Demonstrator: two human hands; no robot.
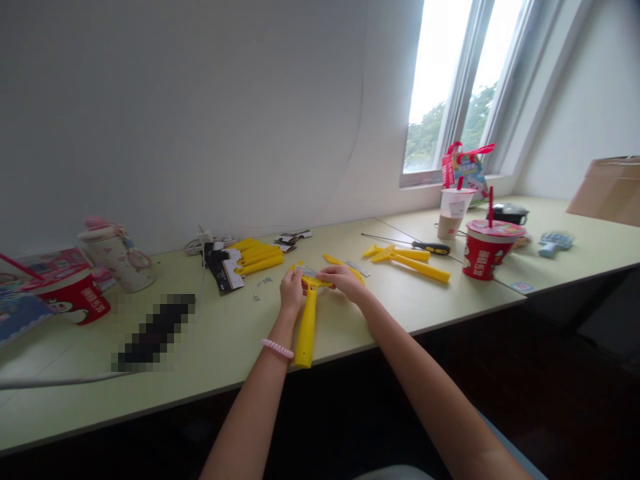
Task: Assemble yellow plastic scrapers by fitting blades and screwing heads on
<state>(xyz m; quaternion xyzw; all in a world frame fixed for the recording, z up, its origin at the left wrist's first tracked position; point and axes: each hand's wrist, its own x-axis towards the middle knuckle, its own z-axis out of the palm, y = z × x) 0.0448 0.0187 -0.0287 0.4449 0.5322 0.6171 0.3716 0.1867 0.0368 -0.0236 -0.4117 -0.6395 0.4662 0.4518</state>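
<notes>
The table (225, 360) carried everything, with its far edge along the wall. Near this far edge, left of the middle, lay a pile of yellow handles (260, 255), side by side, perhaps so that it did not crowd the space near the hands. Toward the right edge, two yellow pieces (420, 269) lay crossed, apart from the pile, maybe for keeping them separate.

The yellow tool (307, 330) was at the middle of the near edge, its handle pointing to the person, which probably left the head free for both hands. The left hand (293, 288) had its fingers closed on the left end of the head; the right hand (343, 280) pinched the right end with narrow fingers, seemingly to steady it from two sides. Whether the handle touched the table, I cannot tell.

The screwdriver (437, 249) lay beyond the crossed pieces, its grip toward the right edge, presumably within easy reach. Black cards (220, 270) lay against the pile's left end. Small metal pieces (257, 298) lay left of the left hand, likely to be easily picked.
</notes>
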